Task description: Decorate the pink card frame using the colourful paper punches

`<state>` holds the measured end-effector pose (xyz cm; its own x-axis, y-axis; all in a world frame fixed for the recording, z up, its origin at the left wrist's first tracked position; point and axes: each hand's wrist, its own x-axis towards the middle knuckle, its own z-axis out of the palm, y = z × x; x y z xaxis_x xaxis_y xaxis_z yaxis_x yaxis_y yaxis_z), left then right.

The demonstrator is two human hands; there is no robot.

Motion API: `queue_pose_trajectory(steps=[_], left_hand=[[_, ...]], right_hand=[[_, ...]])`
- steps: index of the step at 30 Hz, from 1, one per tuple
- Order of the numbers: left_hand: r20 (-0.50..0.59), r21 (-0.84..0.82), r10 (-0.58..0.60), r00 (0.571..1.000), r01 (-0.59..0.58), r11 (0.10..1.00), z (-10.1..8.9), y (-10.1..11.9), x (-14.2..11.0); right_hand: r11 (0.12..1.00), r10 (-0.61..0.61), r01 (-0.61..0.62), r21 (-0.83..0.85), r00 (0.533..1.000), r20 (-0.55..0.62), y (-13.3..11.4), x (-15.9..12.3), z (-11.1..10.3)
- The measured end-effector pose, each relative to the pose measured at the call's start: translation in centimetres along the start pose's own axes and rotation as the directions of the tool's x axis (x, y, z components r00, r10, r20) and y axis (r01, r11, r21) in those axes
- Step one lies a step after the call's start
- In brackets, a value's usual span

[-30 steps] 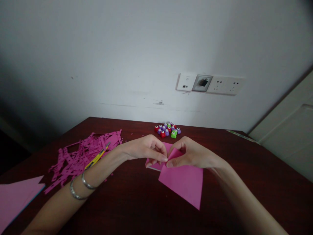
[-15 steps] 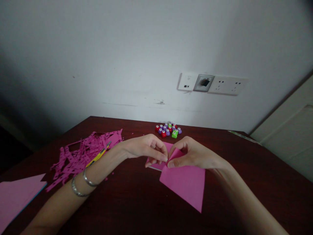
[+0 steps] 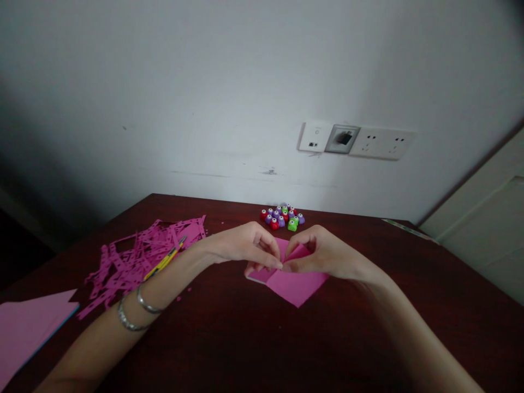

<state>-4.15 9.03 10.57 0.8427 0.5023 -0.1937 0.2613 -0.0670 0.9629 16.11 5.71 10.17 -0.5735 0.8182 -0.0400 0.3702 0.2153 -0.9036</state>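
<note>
A piece of pink paper [image 3: 295, 285] with folds in it is pinched between my two hands, above the dark table. My left hand [image 3: 258, 248] grips it from the left, thumb and fingers pressed together near its middle. From the other side my right hand [image 3: 315, 251] pinches it, the thumb almost touching the left thumb. One corner of the paper hangs toward me below the fingertips. A pale edge shows under the left fingers. Parts of the folds are hidden behind my hands.
Pink paper scraps [image 3: 139, 256] lie in a heap on the left, with a yellow cutter knife [image 3: 166, 259] on them. Pink sheets [image 3: 28, 327] rest at the near left. Several small coloured craft punches [image 3: 282, 215] stand by the wall, below the sockets [image 3: 360, 142].
The lower flap of the pink paper, which hung farther toward me, now looks shorter and sits higher. Both hands keep their pinch at nearly the same place.
</note>
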Motion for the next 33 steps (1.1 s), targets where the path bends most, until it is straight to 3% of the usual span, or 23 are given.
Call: queue_pose_trajectory(steps=[20,33], left_hand=[[0.073,-0.063,0.025,0.997,-0.021,0.998,0.16,-0.01,-0.11],[0.151,-0.102,-0.006,0.988,0.022,0.995,0.09,-0.26,-0.04]], right_hand=[[0.969,0.054,-0.071,0.237,0.996,0.077,0.39,0.45,0.5],[0.985,-0.014,-0.009,0.174,0.991,0.132,-0.18,0.12,0.38]])
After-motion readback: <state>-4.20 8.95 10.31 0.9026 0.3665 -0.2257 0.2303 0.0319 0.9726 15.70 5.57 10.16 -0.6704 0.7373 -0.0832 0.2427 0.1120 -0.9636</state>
